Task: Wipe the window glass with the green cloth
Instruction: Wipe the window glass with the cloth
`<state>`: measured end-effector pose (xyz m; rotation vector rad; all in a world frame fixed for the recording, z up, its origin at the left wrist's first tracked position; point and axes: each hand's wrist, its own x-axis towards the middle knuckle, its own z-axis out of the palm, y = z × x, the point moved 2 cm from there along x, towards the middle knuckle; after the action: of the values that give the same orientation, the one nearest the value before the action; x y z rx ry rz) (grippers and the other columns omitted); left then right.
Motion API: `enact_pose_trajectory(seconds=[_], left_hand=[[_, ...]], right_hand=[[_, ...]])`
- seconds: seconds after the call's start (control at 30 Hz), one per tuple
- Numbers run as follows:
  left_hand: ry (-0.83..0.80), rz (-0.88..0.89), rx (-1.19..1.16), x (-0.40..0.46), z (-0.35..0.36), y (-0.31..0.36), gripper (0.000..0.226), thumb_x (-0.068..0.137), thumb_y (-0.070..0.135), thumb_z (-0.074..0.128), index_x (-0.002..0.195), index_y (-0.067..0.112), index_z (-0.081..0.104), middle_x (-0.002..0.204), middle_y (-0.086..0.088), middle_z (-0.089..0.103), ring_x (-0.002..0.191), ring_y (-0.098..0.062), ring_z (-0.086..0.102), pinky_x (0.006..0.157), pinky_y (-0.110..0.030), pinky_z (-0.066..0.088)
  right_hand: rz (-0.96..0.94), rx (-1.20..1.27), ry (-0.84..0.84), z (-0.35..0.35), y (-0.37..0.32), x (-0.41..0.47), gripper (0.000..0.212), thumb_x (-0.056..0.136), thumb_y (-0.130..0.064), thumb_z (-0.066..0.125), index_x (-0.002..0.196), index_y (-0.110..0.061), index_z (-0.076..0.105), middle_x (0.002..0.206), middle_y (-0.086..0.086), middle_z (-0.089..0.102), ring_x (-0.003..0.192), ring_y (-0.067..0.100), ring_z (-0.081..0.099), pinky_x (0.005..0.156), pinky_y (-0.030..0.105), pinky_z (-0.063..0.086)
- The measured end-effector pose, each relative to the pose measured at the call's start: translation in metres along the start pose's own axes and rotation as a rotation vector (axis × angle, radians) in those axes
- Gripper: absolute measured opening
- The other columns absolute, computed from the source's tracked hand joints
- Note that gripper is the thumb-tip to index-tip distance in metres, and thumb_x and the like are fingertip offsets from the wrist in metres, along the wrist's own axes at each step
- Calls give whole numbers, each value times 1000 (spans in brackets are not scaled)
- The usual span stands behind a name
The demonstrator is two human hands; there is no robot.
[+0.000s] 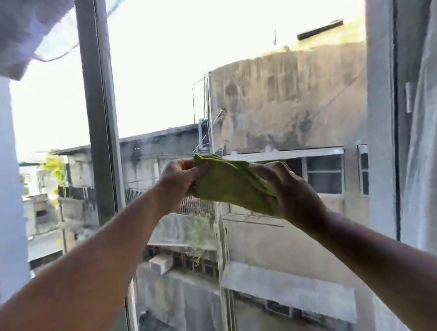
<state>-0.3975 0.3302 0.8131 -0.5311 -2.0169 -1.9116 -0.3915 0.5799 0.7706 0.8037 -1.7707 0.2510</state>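
Observation:
A folded green cloth [226, 185] is stretched between both hands in front of the window glass [271, 90], at mid height. My left hand [181, 179] pinches the cloth's left end. My right hand [294, 188] grips the right end, with folds of the cloth running under its fingers. Whether the cloth touches the pane I cannot tell. Through the glass I see stained concrete buildings and a bright sky.
A grey vertical window frame [99, 108] stands left of the hands. A pale curtain [427, 127] hangs along the right edge, beside another frame post [381, 129]. A light garment [12, 32] hangs at the top left.

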Motion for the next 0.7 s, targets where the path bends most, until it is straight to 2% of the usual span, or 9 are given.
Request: enact_pose_trajectory(seconds=[0.07,0.17,0.27,0.33,0.4,0.47,0.57,0.63,0.7], left_hand=[[10,18,60,9,8,3,13,91,16,70,101,8,72,95,-7,78,90,-27,73,70,-37,66],[39,30,164,14,10,3,20,89,14,72,106,2,71,99,-12,77,91,-29,74,69,-36,65],[106,136,302,13,-3,14,16,87,15,75,100,7,70,87,-6,76,75,-19,75,60,-30,63],[215,392,633,15,-14,31,18,89,23,75,101,11,70,84,1,75,64,-9,71,56,-21,57],[378,692,1031,20,-20,47,25,94,32,65,113,16,68,99,2,76,79,-12,73,66,-25,59],[452,841,1292,35,-21,56,38,98,33,55,132,17,60,127,-7,71,111,-27,69,90,-42,58],[424,790,1570,68,-18,55,56,100,37,46,154,21,40,161,-16,36,148,-38,34,118,-56,34],[426,764,1654,86,-21,48,60,101,41,40,158,26,30,167,-15,22,154,-38,20,123,-57,20],[442,799,1673,96,-25,40,59,103,44,33,159,28,28,168,-15,19,155,-38,19,123,-58,16]], right_hand=[[-226,-357,-47,18,5,10,72,79,-15,78,144,-34,52,123,25,65,94,45,70,68,48,63],[-484,-615,-150,41,0,15,64,83,-20,70,143,-36,54,145,12,59,123,37,64,102,50,52],[-526,-652,-252,49,0,24,63,82,-26,77,142,-33,57,145,-2,59,133,23,58,111,41,48],[-496,-710,-360,56,-2,24,73,87,-31,68,154,-23,39,157,7,45,146,29,42,120,45,35],[-400,-679,-541,65,-3,22,91,87,-38,59,161,-9,15,166,21,19,153,39,19,125,53,18],[-308,-632,-493,67,-12,25,97,80,-48,62,158,-4,24,159,26,30,147,45,31,121,56,27],[-211,-562,-299,82,-27,36,75,86,-48,62,146,-6,49,136,22,58,123,45,58,104,55,49],[-174,-511,-202,98,-29,35,65,90,-43,59,145,-11,52,142,18,57,129,43,56,107,54,47],[-231,-462,-153,112,-18,26,66,94,-44,52,153,-16,41,157,12,43,143,38,43,118,54,36]])
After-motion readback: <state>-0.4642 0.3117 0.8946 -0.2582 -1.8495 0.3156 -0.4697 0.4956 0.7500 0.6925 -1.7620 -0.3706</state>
